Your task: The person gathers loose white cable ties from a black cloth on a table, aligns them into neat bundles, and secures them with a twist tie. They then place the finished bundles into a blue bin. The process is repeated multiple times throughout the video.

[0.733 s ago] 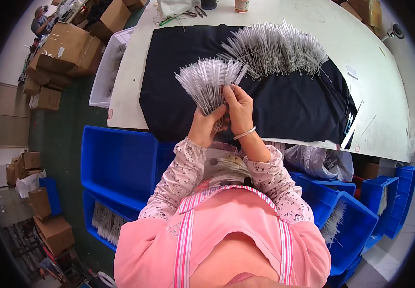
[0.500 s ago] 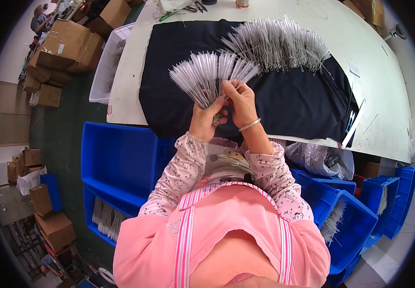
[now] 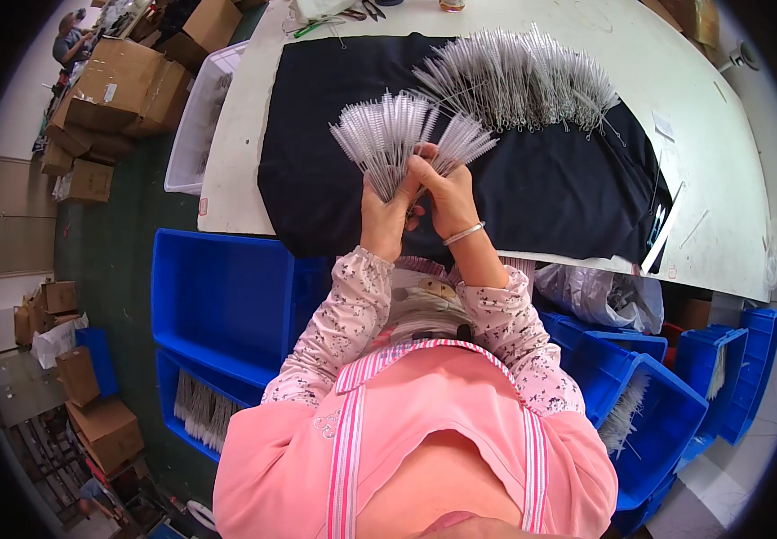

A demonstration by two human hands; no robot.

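Observation:
My left hand (image 3: pixel 385 216) is closed round a fanned bunch of thin straw brushes (image 3: pixel 383 133), white bristles upward and wire stems gathered in my grip. Close beside it, my right hand (image 3: pixel 447 190) pinches a smaller bunch of the same brushes (image 3: pixel 463 144), which leans to the right. A gap parts the two fans at the top, while the hands meet at the stems. Fingers hide the lower ends of the wires. Beyond my hands a big pile of straw brushes (image 3: pixel 523 83) lies on a black cloth (image 3: pixel 316 180), looped ends toward me.
The cloth covers part of a white table (image 3: pixel 721 198). A blue bin (image 3: pixel 222 287) stands at the table's left front, with a bin of brushes (image 3: pixel 199 409) below it. More blue bins (image 3: pixel 667 404) and a plastic bag (image 3: pixel 604 301) are at right. A white crate (image 3: pixel 192 135) and cardboard boxes (image 3: pixel 123 85) stand left.
The single wide fan has split into two bunches, the smaller one tilted right in my right hand. My left hand has turned more upright.

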